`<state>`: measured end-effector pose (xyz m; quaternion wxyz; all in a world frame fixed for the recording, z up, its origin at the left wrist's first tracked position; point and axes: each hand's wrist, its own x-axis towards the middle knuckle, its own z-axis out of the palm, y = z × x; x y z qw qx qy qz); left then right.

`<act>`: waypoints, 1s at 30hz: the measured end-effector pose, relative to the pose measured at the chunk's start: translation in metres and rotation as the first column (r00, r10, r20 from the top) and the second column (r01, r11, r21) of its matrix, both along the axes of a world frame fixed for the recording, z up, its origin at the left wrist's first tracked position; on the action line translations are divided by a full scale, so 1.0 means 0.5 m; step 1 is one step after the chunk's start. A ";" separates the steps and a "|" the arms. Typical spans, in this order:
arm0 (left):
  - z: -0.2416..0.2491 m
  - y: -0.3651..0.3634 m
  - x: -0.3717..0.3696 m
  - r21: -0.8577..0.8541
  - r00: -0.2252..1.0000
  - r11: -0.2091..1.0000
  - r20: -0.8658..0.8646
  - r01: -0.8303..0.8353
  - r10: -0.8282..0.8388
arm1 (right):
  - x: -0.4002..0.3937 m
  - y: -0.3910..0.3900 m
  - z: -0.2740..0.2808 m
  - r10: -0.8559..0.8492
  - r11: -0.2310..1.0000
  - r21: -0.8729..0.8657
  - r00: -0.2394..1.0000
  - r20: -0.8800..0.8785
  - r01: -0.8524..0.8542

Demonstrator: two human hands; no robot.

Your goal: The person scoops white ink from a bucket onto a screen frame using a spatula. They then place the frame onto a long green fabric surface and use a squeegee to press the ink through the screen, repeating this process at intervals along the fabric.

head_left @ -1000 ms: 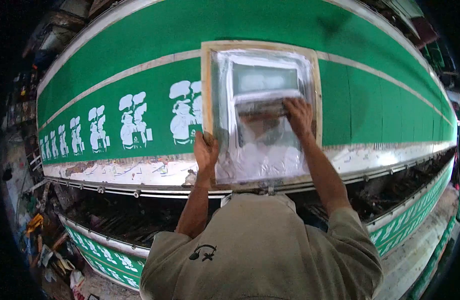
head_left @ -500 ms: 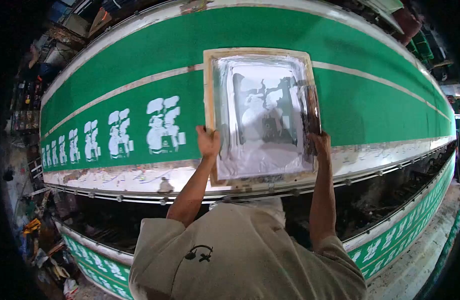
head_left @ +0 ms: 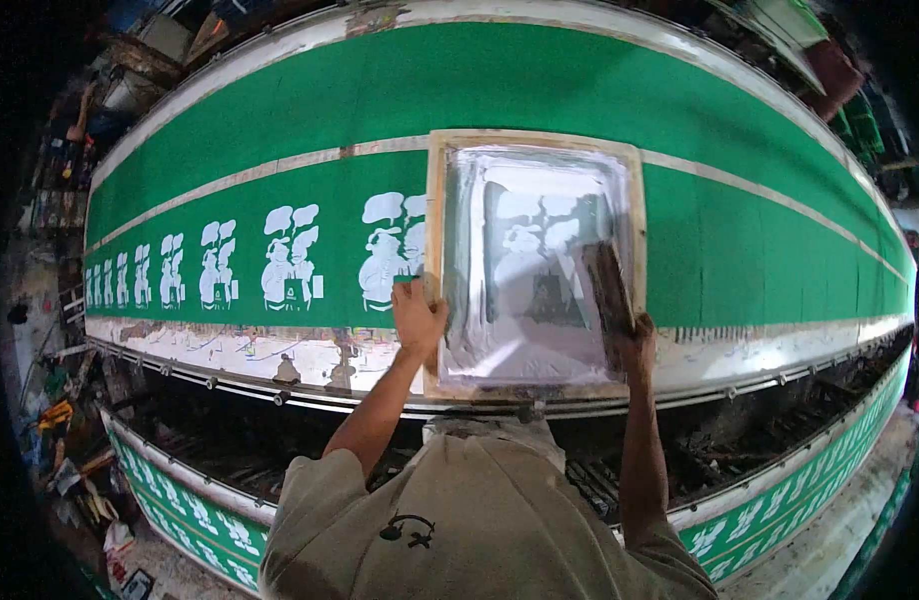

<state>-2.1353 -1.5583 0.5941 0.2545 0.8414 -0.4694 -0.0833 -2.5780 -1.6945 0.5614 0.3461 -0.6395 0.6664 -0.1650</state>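
A wooden-edged printing screen (head_left: 635,190) lies on the green fabric in front of me, its mesh smeared with white ink around a figure design. At the screen's left edge, my left hand (head_left: 420,318) has its thumb against the wood and its fingers curled outside it. My right hand (head_left: 637,345) is closed round the lower end of a dark squeegee (head_left: 607,295), which leans slantwise over the right part of the mesh. White printed figures (head_left: 292,258) run in a row to the left, and the screen covers part of the nearest one.
Green fabric (head_left: 760,230) covers the long table, split by a pale strip (head_left: 270,173). A metal rail (head_left: 720,397) follows the near edge. Behind me another printed table (head_left: 180,505) stands across a dark gap. Clutter (head_left: 65,440) lies at the far left.
The screen has come to rest one print further right, and another white print now shows beside its left edge. The squeegee has gone from upright along the right side to tilted over the mesh.
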 end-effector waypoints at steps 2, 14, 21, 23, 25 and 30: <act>0.010 -0.005 -0.019 -0.210 0.989 0.973 -0.094 0.092 -0.114 | 0.107 0.073 0.092 -0.034 0.873 -0.426 0.842 -0.539 -0.237; 0.021 -0.395 0.006 -0.200 0.946 0.936 -0.089 0.291 -0.313 | 0.406 -0.366 0.114 0.334 0.765 -0.389 0.832 -0.442 -0.514; -0.020 0.134 -0.228 -0.158 0.952 0.942 -0.021 0.297 -0.304 | 0.173 0.121 0.095 0.449 0.713 -0.392 0.808 -0.382 -0.581; -0.039 0.156 -0.230 -0.205 0.943 0.925 -0.017 0.321 -0.331 | 0.151 0.132 0.090 0.481 0.693 -0.380 0.785 -0.389 -0.613; -0.008 0.134 -0.193 -0.186 0.915 0.910 -0.094 0.371 -0.392 | 0.157 0.108 0.114 0.546 0.658 -0.342 0.738 -0.398 -0.671; 0.021 0.008 -0.065 -0.219 0.982 0.971 0.138 -0.096 0.128 | 0.153 0.057 0.204 0.684 0.628 -0.165 0.641 -0.348 -0.760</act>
